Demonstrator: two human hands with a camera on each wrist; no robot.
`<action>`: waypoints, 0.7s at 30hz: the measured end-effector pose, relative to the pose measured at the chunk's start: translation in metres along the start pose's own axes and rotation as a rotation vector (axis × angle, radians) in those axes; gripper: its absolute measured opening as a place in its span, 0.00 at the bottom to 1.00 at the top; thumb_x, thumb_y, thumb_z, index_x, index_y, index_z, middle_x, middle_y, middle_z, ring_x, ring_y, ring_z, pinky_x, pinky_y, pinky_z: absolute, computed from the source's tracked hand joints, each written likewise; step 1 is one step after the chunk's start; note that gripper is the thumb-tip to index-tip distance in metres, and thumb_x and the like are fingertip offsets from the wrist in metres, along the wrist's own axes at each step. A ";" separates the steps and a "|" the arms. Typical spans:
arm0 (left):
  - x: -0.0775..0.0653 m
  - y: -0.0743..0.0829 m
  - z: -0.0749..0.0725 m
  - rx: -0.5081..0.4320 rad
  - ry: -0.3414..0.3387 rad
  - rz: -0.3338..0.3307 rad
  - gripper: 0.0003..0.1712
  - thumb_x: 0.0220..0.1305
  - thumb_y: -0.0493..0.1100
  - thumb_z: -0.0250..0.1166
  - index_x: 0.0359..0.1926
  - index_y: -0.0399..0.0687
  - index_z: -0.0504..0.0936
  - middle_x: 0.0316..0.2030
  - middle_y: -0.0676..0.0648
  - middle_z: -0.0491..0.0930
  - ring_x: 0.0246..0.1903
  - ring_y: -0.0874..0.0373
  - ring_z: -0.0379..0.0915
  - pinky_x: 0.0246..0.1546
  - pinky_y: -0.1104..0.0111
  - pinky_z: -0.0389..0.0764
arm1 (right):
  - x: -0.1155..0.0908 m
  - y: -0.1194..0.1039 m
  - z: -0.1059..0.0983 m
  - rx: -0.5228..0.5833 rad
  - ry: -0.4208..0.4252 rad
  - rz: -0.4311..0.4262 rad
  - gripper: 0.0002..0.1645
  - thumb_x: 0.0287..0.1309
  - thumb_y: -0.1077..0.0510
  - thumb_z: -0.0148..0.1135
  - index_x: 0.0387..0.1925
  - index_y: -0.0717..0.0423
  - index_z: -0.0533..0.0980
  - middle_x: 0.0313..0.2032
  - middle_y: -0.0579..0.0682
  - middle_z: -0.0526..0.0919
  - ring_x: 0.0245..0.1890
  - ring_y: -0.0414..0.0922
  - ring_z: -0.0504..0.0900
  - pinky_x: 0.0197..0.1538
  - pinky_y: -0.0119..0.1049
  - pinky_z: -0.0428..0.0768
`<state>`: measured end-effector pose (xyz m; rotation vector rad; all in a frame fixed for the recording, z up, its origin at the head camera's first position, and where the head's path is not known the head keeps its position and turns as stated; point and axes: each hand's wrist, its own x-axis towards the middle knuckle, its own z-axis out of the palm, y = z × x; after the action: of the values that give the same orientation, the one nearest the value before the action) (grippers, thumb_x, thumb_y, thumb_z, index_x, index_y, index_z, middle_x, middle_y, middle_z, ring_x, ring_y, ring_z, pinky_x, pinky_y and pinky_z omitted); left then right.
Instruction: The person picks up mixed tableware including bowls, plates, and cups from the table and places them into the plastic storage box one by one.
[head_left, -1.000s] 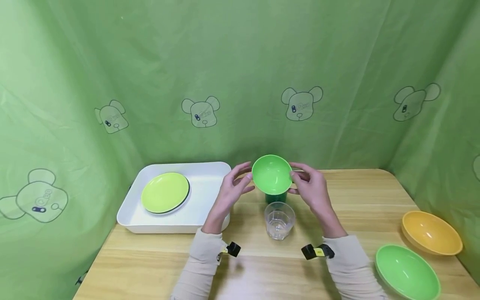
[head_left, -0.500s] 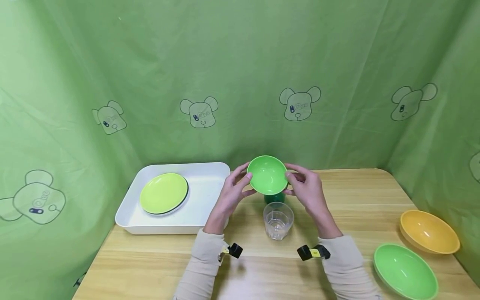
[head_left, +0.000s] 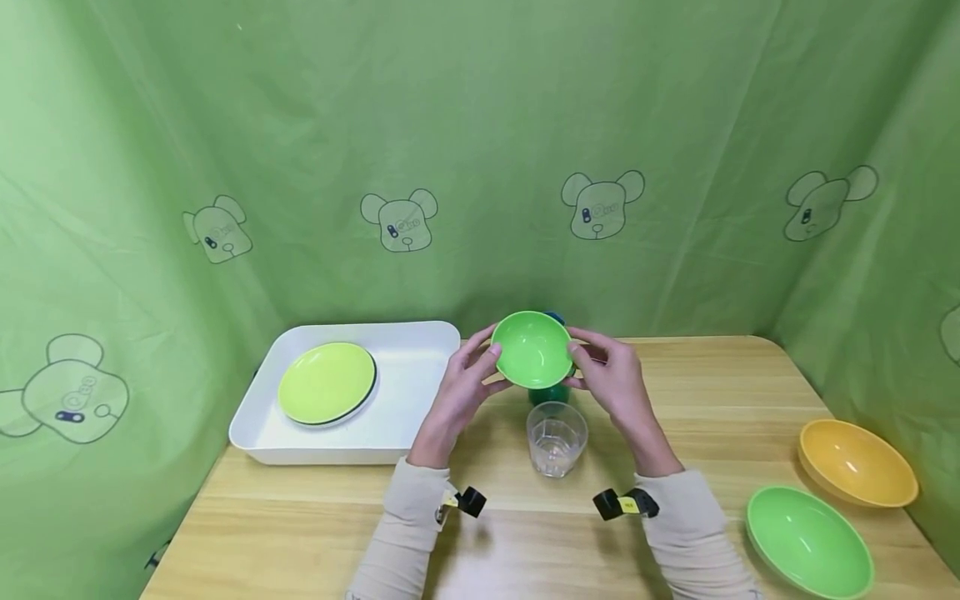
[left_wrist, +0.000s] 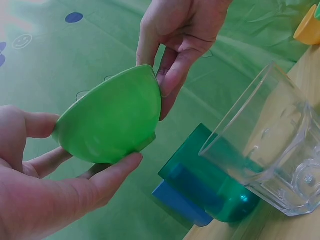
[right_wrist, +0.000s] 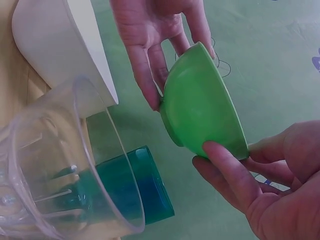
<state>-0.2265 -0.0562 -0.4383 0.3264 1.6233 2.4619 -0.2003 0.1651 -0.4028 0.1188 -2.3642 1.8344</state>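
Both hands hold a small light-green bowl (head_left: 533,350) in the air above the far middle of the table. My left hand (head_left: 462,383) grips its left side, thumb at the rim and fingers underneath. On the opposite side, my right hand (head_left: 613,379) pinches the rim between thumb and fingers. In the wrist views the bowl is tilted, and its outer wall and foot show. Just beyond and below it stands a teal see-through cup (left_wrist: 210,180), mostly hidden by the bowl in the head view. A clear tumbler (head_left: 557,440) stands nearer, between the forearms.
Left of the hands lies a white tray (head_left: 411,358) with a yellow-green plate (head_left: 327,383) over a darker-edged one. An orange bowl (head_left: 857,463) and a larger green bowl (head_left: 808,542) sit at the right. Something blue (left_wrist: 182,202) is behind the teal cup. Green curtain (head_left: 480,125) encloses the table.
Both hands and the small bowl have shifted slightly left, mostly in the first half second. A bit of blue now shows past the bowl's far rim. The other dishes stay put.
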 end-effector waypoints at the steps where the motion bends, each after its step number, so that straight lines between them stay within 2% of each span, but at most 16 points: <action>1: -0.001 0.001 0.000 -0.003 0.005 -0.003 0.28 0.78 0.40 0.55 0.75 0.43 0.66 0.65 0.33 0.71 0.53 0.47 0.80 0.55 0.50 0.84 | 0.000 0.000 0.000 -0.002 -0.004 -0.001 0.23 0.75 0.62 0.56 0.66 0.66 0.74 0.51 0.70 0.80 0.41 0.47 0.85 0.41 0.35 0.89; 6: -0.002 0.004 -0.001 -0.005 0.023 -0.026 0.28 0.77 0.38 0.56 0.75 0.43 0.67 0.65 0.32 0.72 0.50 0.48 0.82 0.54 0.50 0.85 | 0.001 0.002 0.001 -0.016 -0.024 0.003 0.23 0.75 0.62 0.56 0.66 0.66 0.73 0.52 0.70 0.80 0.42 0.50 0.86 0.41 0.34 0.89; 12: -0.004 0.009 -0.005 -0.029 0.028 -0.049 0.28 0.76 0.37 0.56 0.74 0.42 0.67 0.64 0.32 0.74 0.53 0.46 0.81 0.52 0.50 0.86 | 0.001 0.000 -0.001 -0.037 -0.068 0.019 0.25 0.76 0.60 0.55 0.69 0.64 0.71 0.53 0.69 0.79 0.46 0.55 0.86 0.43 0.35 0.88; 17: -0.006 0.015 -0.012 -0.025 0.065 -0.055 0.27 0.76 0.36 0.55 0.73 0.41 0.68 0.63 0.32 0.76 0.53 0.46 0.82 0.50 0.51 0.87 | 0.001 0.000 -0.010 -0.030 -0.095 0.038 0.26 0.76 0.59 0.55 0.70 0.63 0.70 0.54 0.69 0.80 0.52 0.62 0.84 0.44 0.38 0.88; 21: -0.007 0.020 -0.019 -0.012 0.096 -0.060 0.27 0.76 0.35 0.55 0.73 0.40 0.69 0.61 0.32 0.76 0.51 0.47 0.82 0.51 0.50 0.86 | 0.001 0.000 -0.020 -0.074 -0.099 0.031 0.26 0.77 0.57 0.55 0.70 0.63 0.70 0.56 0.69 0.80 0.53 0.64 0.83 0.43 0.38 0.89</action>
<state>-0.2254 -0.0824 -0.4280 0.1581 1.6288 2.4771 -0.2000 0.1841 -0.3983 0.1690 -2.5109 1.7913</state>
